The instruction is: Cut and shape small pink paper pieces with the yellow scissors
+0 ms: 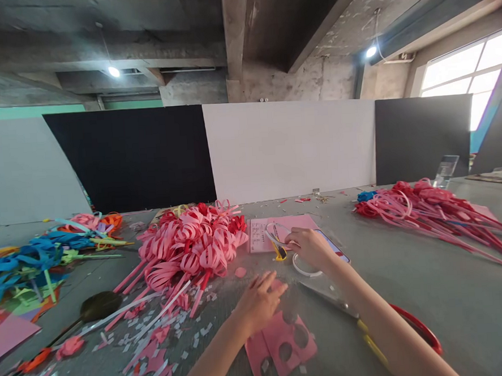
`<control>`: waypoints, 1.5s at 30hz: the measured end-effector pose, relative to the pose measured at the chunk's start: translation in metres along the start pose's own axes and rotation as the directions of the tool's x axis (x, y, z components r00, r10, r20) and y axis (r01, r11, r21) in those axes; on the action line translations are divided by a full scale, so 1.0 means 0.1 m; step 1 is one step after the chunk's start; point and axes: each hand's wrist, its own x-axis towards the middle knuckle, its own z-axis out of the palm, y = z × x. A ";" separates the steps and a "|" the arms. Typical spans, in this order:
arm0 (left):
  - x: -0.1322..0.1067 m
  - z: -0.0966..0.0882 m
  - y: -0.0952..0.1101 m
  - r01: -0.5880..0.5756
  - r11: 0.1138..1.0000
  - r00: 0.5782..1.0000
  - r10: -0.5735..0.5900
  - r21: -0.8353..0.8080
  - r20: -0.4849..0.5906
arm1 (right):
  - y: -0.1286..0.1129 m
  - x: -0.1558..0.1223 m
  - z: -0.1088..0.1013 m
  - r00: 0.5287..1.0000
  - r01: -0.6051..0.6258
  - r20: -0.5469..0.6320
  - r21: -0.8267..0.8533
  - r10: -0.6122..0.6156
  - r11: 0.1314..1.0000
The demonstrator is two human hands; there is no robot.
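Note:
My right hand (312, 245) reaches over the pink sheet, its fingers pinched on the edge of a thin white ring (272, 230) that looks like a roll of tape. A yellow and black cutter knife (280, 252) is just below that ring. Another white tape roll (302, 269) lies under my right wrist. My left hand (260, 302) rests palm down on the table, fingers stretched out, beside a small pink paper piece (278, 287) partly covered by its fingertips. Nearer me lies pink paper with round holes cut out (275, 345).
Pink paper-strip flowers (190, 243) are heaped at left, more (426, 211) at right. Scissors (330, 299) with a red and yellow handle lie under my right forearm. A phone (335, 248) sits by a printed pink sheet (260, 235). Paper scraps (196, 339) litter the left side.

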 end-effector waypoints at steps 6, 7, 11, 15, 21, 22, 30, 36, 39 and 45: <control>0.02 0.04 0.01 -0.145 0.989 0.987 0.144 -0.006 -0.070 | 0.01 0.01 -0.01 1.000 -0.008 -0.007 0.007 0.008 1.000; 0.03 0.06 0.01 -0.166 0.986 0.982 0.167 0.021 -0.086 | 0.01 0.01 0.00 1.000 -0.008 -0.006 0.006 0.008 1.000; 0.04 0.12 0.04 -0.218 0.967 0.967 0.232 0.129 -0.108 | 0.00 0.01 0.03 1.000 -0.009 0.006 0.000 0.009 1.000; 0.00 0.09 -0.07 -0.190 0.967 0.966 0.215 0.168 -0.145 | -0.02 0.01 0.07 1.000 0.001 0.016 -0.008 -0.001 1.000; -0.14 -0.01 -0.60 0.186 0.980 0.943 -0.160 0.064 -0.291 | -0.12 0.02 0.19 0.999 0.024 0.039 -0.027 -0.023 0.999; -0.14 0.00 -0.66 0.212 0.977 0.952 -0.203 0.017 -0.228 | -0.15 0.02 0.22 0.999 0.029 0.044 -0.031 -0.027 0.999; -0.15 0.07 -0.72 0.271 0.956 0.950 -0.284 -0.111 -0.126 | -0.45 -0.01 0.59 0.993 0.065 0.105 -0.069 -0.058 0.996; -0.20 0.07 -0.73 0.297 0.936 0.934 -0.325 -0.189 -0.145 | -0.66 -0.06 0.85 0.977 0.142 0.173 -0.098 -0.124 0.985; -0.18 0.08 -0.75 0.303 0.928 0.923 -0.342 -0.217 -0.175 | -0.69 -0.06 0.91 0.970 0.171 0.194 -0.110 -0.148 0.979; -0.16 0.06 -0.75 0.268 0.930 0.927 -0.320 -0.253 -0.196 | -0.65 -0.06 0.95 0.968 0.189 0.191 -0.127 -0.163 0.974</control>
